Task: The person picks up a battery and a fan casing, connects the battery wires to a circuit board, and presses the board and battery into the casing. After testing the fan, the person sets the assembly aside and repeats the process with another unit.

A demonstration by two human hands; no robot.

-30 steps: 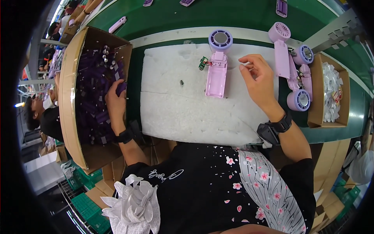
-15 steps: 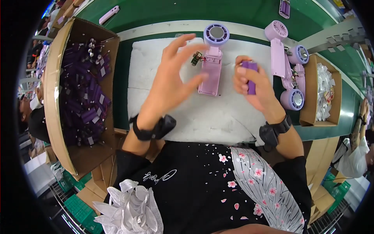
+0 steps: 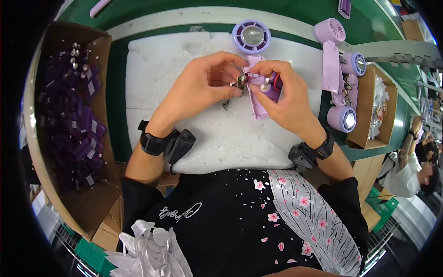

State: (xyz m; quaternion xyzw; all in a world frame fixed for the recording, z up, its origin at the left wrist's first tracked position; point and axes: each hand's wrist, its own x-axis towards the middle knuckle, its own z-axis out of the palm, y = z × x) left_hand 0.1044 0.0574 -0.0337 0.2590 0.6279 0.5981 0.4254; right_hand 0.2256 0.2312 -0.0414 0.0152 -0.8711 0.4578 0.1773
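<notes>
A pink and lilac handheld fan lies on the white foam pad (image 3: 207, 147), its round head (image 3: 251, 36) toward the far edge and its open handle shell (image 3: 260, 108) toward me. My left hand (image 3: 198, 85) pinches a small green circuit board (image 3: 240, 83) beside the shell's left edge. Over the shell, my right hand (image 3: 293, 99) grips a purple battery (image 3: 273, 92) with a red wire looping off it and a shiny silver part near its end. The right fingertips come close to the board's wires; whether they hold a plug there is hidden.
On the left stands a deep cardboard box (image 3: 108, 115) of purple batteries. Several more pink fans (image 3: 331, 69) lie to the right of the pad, beside a small cardboard box (image 3: 364, 131) of white pieces. People sit farther off at both sides.
Both hands have come together over the fan handle. The left, spread before, now pinches the circuit board; the right has carried the battery leftward and turned it. The view has shifted a little.
</notes>
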